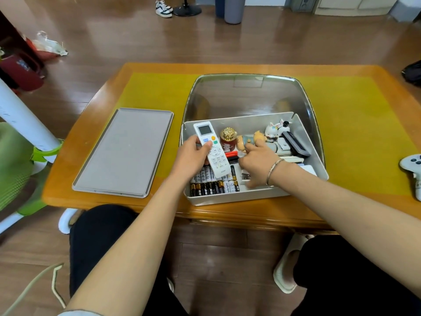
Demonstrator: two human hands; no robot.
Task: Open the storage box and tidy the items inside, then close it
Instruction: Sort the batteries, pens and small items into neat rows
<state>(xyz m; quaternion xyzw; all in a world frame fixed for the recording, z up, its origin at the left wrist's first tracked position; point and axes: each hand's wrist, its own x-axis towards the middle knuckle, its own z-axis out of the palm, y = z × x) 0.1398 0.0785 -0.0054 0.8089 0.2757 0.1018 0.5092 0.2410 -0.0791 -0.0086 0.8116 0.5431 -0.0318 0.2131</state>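
A home living room: wooden coffee table [227,213], sneakers [163,8] on the floor.

Bare worktop [355,124] lies at three o'clock of the storage box [227,197]; its raised lid [250,96] blocks twelve, a tray [124,151] fills nine.

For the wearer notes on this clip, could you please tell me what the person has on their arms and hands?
Both forearms are bare, with no gloves. The right hand has a thin silver-coloured bangle at its wrist. The left hand shows nothing worn.
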